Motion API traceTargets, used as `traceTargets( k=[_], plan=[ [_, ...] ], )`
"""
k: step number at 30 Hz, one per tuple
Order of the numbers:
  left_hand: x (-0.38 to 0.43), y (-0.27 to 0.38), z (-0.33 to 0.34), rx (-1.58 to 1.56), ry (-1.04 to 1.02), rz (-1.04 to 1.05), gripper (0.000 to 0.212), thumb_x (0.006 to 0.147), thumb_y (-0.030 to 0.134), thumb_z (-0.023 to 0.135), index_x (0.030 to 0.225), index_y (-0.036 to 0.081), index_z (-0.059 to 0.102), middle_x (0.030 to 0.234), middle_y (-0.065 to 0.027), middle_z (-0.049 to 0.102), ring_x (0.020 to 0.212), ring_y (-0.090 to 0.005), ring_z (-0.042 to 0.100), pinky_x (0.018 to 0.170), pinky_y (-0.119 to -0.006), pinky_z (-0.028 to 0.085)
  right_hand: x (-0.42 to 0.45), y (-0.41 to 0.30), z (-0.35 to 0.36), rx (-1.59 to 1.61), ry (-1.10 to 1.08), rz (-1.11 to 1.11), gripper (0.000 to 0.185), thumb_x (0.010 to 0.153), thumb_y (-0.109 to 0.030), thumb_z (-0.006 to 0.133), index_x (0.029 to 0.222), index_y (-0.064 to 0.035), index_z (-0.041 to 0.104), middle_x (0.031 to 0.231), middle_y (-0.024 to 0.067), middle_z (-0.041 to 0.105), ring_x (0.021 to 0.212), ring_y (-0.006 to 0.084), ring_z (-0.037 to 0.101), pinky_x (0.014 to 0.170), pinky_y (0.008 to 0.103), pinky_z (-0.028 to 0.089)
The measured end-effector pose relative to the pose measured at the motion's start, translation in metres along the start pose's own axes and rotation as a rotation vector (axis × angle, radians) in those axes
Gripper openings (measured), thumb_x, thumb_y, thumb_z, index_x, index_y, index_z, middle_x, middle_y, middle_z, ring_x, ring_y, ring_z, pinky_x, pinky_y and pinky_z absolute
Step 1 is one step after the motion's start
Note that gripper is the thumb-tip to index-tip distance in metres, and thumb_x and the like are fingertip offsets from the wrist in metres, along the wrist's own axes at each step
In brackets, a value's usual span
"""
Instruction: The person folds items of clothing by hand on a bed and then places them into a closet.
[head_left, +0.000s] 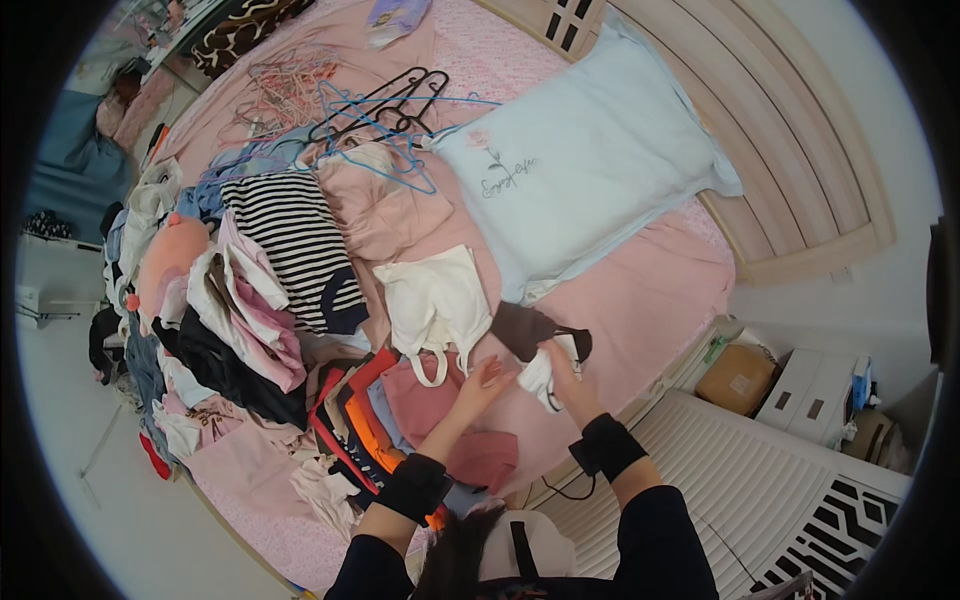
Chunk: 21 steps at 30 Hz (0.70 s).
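My right hand (570, 382) grips a small white cloth item (537, 381) with dark trim, perhaps a sock. Just beyond it, a dark brown cloth piece (522, 330) lies on the pink bedding; a black end shows beside my right fingers. My left hand (486, 381) is held out to the left with its fingers apart and nothing in it. Close by on that side is a white camisole top (435, 304), laid out with its straps towards me. Below my left forearm, folded dark pink cloth (424, 390) sits beside a row of folded clothes (360, 420) in red, orange and navy.
A light blue pillow (585, 165) covers the bed's far right. Blue and black hangers (375, 120) lie tangled at the back. A striped shirt (289, 244), a pink plush toy (176, 251) and heaped clothes (232, 337) fill the left. White drawers (806, 394) stand off the right edge.
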<state>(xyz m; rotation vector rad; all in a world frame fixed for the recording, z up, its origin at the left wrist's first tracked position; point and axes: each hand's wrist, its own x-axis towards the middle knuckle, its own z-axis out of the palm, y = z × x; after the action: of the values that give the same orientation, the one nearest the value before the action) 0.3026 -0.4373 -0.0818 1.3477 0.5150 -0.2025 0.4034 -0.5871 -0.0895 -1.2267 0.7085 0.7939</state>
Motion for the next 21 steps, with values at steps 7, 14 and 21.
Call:
traceTargets(
  k=[7, 14, 21],
  plan=[
    [-0.032, 0.010, -0.038, 0.087, 0.235, -0.070, 0.046, 0.073, 0.022, 0.067, 0.105, -0.002, 0.044, 0.093, -0.0066, 0.052, 0.082, -0.0137, 0.052, 0.070, -0.025, 0.044, -0.084, 0.052, 0.078, -0.703, -0.562, -0.598, 0.037, 0.077, -0.013, 0.053, 0.110, -0.0007, 0.046, 0.092, 0.0107, 0.055, 0.082, 0.0178, 0.054, 0.069, 0.0300, 0.045],
    [-0.111, 0.018, -0.120, -0.399, 0.697, -0.178, 0.040, 0.079, 0.010, 0.057, 0.115, 0.002, 0.042, 0.108, -0.0069, 0.052, 0.096, -0.0187, 0.051, 0.081, -0.031, 0.041, -0.125, 0.100, 0.082, -0.509, -0.566, -0.449, 0.025, 0.082, -0.015, 0.051, 0.104, -0.0019, 0.054, 0.097, 0.0076, 0.058, 0.086, 0.0142, 0.055, 0.074, 0.0249, 0.044],
    [-0.126, 0.007, -0.134, -0.447, 0.604, -0.184, 0.046, 0.075, 0.007, 0.062, 0.116, 0.001, 0.041, 0.110, -0.0060, 0.051, 0.098, -0.0172, 0.050, 0.081, -0.030, 0.041, -0.030, 0.160, -0.045, -0.430, 0.149, -0.451, 0.043, 0.071, -0.019, 0.069, 0.105, 0.0013, 0.051, 0.101, 0.0112, 0.056, 0.093, 0.0178, 0.053, 0.080, 0.0292, 0.042]
  ],
)
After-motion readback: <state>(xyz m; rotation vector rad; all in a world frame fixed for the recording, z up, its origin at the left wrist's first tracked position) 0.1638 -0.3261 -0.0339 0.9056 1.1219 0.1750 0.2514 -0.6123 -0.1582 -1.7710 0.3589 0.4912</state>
